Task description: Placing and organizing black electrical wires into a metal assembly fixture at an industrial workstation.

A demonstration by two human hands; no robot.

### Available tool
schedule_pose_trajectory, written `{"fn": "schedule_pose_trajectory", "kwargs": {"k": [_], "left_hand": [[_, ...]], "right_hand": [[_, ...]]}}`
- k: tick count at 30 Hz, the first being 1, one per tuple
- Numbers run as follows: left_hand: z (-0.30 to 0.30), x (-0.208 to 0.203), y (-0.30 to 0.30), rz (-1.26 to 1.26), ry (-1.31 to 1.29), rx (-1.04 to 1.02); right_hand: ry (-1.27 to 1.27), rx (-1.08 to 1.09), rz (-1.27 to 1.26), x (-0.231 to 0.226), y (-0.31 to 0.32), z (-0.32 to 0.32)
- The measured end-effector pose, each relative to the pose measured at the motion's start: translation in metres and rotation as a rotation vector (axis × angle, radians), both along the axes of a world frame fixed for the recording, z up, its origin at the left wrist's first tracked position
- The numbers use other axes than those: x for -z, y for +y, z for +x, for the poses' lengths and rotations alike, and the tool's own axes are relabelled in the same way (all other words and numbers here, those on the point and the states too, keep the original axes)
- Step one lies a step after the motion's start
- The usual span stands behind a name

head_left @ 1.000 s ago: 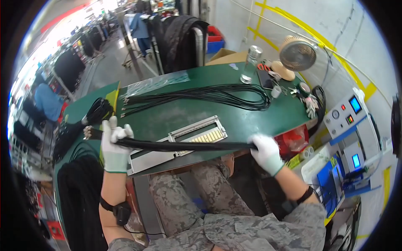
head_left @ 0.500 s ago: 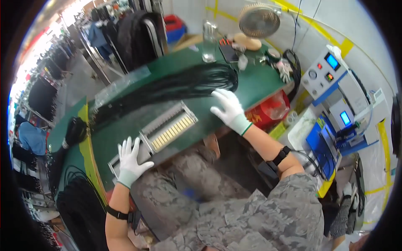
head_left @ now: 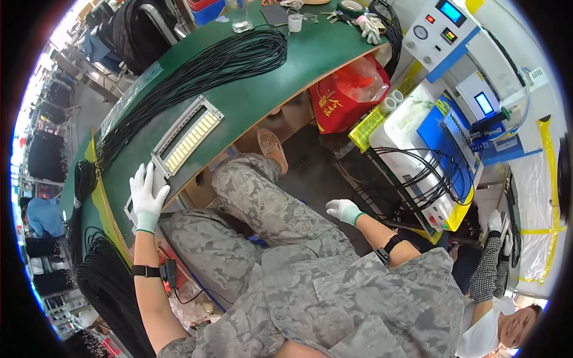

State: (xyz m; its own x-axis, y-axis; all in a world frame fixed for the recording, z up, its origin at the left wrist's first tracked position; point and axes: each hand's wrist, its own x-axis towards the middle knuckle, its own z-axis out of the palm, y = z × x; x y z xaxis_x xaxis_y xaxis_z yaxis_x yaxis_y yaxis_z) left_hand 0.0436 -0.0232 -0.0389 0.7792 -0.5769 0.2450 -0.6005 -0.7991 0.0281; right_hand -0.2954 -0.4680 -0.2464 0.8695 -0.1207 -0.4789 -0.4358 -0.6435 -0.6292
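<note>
My left hand (head_left: pixel 147 197), in a white glove, lies with fingers spread at the near end of a grey metal frame (head_left: pixel 157 162). The frame rests near the green table's front edge. Inside it sits a row of cream-yellow blocks (head_left: pixel 194 140). The hand partly covers a second frame section (head_left: pixel 128 206). My right hand (head_left: pixel 344 210), also white-gloved, hangs off the table beside my knee, its fingers loosely extended and nothing visible in them. A long bundle of black cables (head_left: pixel 224 59) stretches across the table behind the frame.
A red bag (head_left: pixel 346 95) stands beneath the table's right side. Further right, a cart with a white machine (head_left: pixel 403 128) carries black cables, below a control box (head_left: pixel 439 33). More black cables (head_left: pixel 107 286) hang at left. Another person's gloved hands (head_left: pixel 500 230) show at lower right.
My right hand has dropped from above the table down and back towards my body. My left hand stays by the frame. The view has turned rightward, showing more of the cart.
</note>
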Motion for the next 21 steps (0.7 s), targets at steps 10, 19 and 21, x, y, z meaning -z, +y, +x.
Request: {"fn": "schedule_pose_trajectory", "kwargs": {"k": [10, 19, 21], "left_hand": [[0.017, 0.012, 0.016, -0.015, -0.014, 0.040], [0.007, 0.003, 0.006, -0.003, 0.055, 0.016], [0.000, -0.004, 0.008, 0.031, 0.101, -0.019]], "right_hand": [[-0.206, 0.172, 0.046, -0.025, -0.012, 0.017], [-0.297, 0.071, -0.214, -0.047, -0.004, 0.104], [-0.274, -0.027, -0.260, -0.038, 0.005, 0.115]]}}
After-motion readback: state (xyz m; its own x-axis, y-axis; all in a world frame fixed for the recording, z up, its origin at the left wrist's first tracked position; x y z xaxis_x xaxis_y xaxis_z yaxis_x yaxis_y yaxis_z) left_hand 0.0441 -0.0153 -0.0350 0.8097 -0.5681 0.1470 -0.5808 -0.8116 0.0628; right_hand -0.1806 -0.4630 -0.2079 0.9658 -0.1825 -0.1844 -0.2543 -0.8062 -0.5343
